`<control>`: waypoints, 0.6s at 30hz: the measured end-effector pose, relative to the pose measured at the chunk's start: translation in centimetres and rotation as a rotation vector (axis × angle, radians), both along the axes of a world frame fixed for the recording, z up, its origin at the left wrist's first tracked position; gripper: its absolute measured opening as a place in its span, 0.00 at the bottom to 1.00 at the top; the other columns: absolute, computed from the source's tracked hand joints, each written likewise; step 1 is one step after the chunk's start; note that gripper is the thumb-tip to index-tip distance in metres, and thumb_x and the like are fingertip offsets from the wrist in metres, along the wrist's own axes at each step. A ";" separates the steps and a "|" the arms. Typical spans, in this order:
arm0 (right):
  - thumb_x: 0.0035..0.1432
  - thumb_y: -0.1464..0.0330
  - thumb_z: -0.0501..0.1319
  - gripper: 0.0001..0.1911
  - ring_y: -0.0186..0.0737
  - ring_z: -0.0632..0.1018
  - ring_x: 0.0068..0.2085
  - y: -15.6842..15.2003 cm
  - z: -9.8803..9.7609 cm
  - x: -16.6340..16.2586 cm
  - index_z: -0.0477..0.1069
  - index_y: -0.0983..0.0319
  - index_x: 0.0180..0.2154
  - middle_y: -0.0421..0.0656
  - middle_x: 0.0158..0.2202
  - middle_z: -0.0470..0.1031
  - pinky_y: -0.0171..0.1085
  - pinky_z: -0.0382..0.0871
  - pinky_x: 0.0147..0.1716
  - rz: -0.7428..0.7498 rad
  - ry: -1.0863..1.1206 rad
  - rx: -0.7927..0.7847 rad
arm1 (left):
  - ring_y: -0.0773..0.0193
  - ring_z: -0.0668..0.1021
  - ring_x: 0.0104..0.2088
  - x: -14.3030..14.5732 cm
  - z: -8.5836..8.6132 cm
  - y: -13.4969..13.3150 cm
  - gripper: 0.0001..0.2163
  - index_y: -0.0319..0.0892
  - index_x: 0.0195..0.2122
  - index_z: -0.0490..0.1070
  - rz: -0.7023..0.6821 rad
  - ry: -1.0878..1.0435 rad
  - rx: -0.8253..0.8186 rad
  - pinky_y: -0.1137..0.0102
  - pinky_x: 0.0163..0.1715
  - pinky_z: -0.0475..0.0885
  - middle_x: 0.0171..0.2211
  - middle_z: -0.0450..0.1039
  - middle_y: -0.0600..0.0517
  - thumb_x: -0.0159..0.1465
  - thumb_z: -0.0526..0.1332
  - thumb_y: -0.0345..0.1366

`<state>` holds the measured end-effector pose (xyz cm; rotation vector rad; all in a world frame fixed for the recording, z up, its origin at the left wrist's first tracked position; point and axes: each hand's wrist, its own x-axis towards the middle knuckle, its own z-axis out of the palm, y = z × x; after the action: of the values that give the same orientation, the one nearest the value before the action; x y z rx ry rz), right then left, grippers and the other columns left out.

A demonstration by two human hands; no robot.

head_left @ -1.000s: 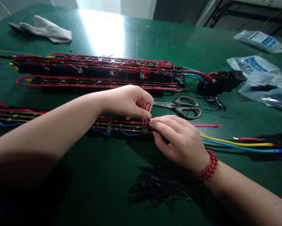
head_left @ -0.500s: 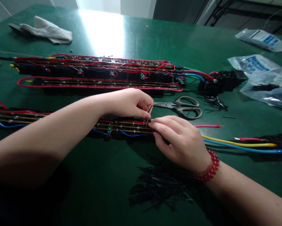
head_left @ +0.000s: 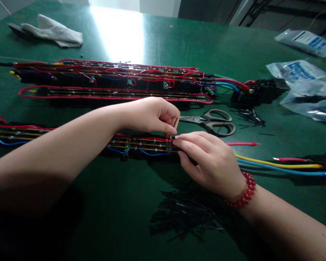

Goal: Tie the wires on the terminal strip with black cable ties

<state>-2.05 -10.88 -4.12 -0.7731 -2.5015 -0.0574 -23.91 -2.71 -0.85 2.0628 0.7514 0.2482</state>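
Observation:
A long black strip assembly with brass bars, red and blue wires and small green boards (head_left: 141, 145) lies across the green table. My left hand (head_left: 157, 117) is pinched over its upper edge, with a thin black cable tie (head_left: 176, 122) showing between the fingers. Closed over the strip just to the right is my right hand (head_left: 206, 156), wearing a red bead bracelet. Its fingertips press at the red wire and the strip's near side, almost touching my left fingertips. The tie's lower end is hidden by the fingers.
Scissors (head_left: 209, 121) lie just beyond my hands. A pile of black cable ties (head_left: 187, 214) is in front. Farther back is a second wired assembly (head_left: 114, 78). Plastic bags (head_left: 299, 72) lie right, a white cloth (head_left: 54, 30) back left. Yellow and blue cables (head_left: 277, 165) extend right.
The view has shifted slightly. My left hand keeps its pinch on the cable tie and my right hand stays on the strip; a green board now shows beside the right fingertips.

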 end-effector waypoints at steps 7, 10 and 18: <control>0.60 0.74 0.61 0.10 0.46 0.79 0.42 0.0 -0.1 -0.1 0.74 0.66 0.44 0.49 0.44 0.81 0.44 0.75 0.42 0.003 0.001 0.003 | 0.73 0.70 0.20 -0.3 0.2 -0.1 0.07 0.40 0.31 0.70 0.027 0.063 -0.069 0.74 0.23 0.62 0.23 0.71 0.57 0.62 0.61 0.38; 0.61 0.74 0.61 0.10 0.45 0.79 0.43 0.0 -0.1 -0.1 0.74 0.65 0.45 0.48 0.44 0.81 0.44 0.75 0.42 -0.003 0.000 0.004 | 0.73 0.71 0.21 -0.3 0.2 -0.2 0.07 0.40 0.31 0.70 0.033 0.057 -0.067 0.74 0.24 0.62 0.24 0.71 0.56 0.62 0.61 0.38; 0.61 0.74 0.61 0.10 0.46 0.79 0.42 0.0 0.0 0.0 0.74 0.66 0.45 0.49 0.44 0.81 0.45 0.76 0.42 0.000 -0.011 0.019 | 0.72 0.71 0.23 0.0 -0.1 0.0 0.09 0.39 0.30 0.72 0.058 0.080 -0.003 0.73 0.27 0.64 0.23 0.71 0.57 0.61 0.63 0.40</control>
<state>-2.04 -10.84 -4.15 -0.7668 -2.5083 -0.0853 -23.89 -2.74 -0.98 2.0600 0.8608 0.1983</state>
